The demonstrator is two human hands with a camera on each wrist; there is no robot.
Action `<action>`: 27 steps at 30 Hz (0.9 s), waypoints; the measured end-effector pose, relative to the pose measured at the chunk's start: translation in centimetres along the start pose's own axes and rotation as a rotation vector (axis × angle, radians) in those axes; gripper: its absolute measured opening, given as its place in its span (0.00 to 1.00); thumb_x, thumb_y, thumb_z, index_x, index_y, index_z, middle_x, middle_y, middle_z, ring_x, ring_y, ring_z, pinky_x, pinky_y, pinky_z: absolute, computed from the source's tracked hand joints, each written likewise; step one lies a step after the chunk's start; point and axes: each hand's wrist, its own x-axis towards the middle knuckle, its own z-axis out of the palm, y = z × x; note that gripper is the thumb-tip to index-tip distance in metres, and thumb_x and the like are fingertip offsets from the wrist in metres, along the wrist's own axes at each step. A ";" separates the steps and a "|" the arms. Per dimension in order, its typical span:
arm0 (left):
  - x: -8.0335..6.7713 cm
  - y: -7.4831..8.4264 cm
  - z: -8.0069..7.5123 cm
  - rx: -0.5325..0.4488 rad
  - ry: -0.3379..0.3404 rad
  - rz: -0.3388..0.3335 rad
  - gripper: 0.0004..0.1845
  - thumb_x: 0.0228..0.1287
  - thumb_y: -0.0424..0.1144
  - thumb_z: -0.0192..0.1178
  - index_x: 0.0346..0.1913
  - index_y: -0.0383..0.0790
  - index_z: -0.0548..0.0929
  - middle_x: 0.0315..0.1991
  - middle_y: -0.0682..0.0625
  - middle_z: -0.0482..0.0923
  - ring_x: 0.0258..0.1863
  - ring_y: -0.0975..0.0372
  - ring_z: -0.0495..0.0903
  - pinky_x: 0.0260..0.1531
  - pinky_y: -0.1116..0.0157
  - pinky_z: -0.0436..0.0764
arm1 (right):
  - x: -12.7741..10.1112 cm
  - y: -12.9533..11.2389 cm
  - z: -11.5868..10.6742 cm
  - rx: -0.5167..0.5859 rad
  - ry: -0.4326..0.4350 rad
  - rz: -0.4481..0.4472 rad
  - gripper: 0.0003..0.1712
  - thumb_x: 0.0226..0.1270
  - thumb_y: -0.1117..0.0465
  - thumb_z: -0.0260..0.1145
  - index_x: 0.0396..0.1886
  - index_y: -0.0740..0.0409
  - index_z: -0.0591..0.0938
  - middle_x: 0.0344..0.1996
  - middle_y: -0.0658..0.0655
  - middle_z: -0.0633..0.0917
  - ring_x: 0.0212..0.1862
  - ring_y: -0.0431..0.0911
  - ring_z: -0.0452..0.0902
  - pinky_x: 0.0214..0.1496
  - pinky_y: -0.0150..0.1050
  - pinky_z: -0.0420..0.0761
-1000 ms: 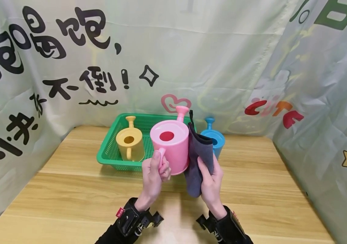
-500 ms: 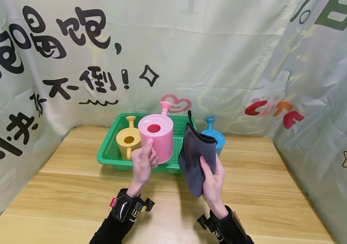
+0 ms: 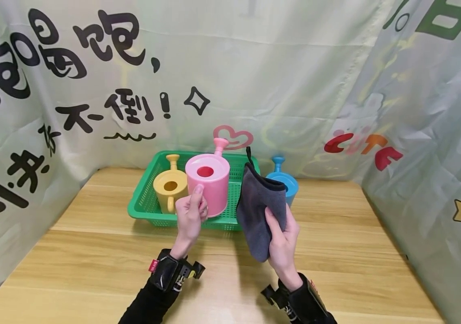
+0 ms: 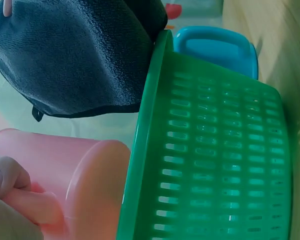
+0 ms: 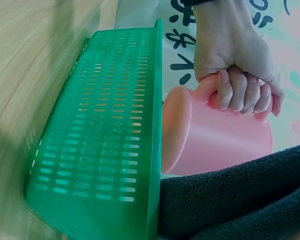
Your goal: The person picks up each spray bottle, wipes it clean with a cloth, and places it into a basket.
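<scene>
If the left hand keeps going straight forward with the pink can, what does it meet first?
Probably the green basket: the left hand holds the pink watering can over its near rim, beside the yellow watering can. Depth is unclear.

We see our left hand (image 4: 7,200) gripping the handle of the pink watering can (image 4: 75,175) just beside the green basket (image 4: 215,160), with the dark grey cloth (image 4: 75,55) above and a blue can (image 4: 215,47) behind the basket's rim.

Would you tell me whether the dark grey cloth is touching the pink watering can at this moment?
Apart. The head view shows green basket mesh between the pink watering can and the dark grey cloth; the left wrist view shows a pale gap too.
</scene>
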 end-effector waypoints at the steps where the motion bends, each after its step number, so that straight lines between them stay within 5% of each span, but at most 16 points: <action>1: 0.0 -0.1 0.0 0.001 0.003 -0.008 0.31 0.77 0.44 0.46 0.13 0.31 0.58 0.08 0.58 0.55 0.09 0.71 0.56 0.10 0.74 0.55 | 0.0 0.0 0.0 0.001 -0.001 -0.001 0.17 0.75 0.73 0.53 0.56 0.59 0.81 0.49 0.47 0.85 0.50 0.39 0.81 0.53 0.29 0.80; 27: 0.5 -1.5 0.2 0.010 0.006 -0.155 0.32 0.77 0.48 0.47 0.14 0.32 0.58 0.08 0.62 0.56 0.09 0.71 0.55 0.13 0.75 0.56 | 0.1 -0.2 -0.1 0.011 0.006 0.002 0.18 0.74 0.73 0.53 0.56 0.57 0.81 0.49 0.47 0.85 0.50 0.39 0.80 0.53 0.29 0.80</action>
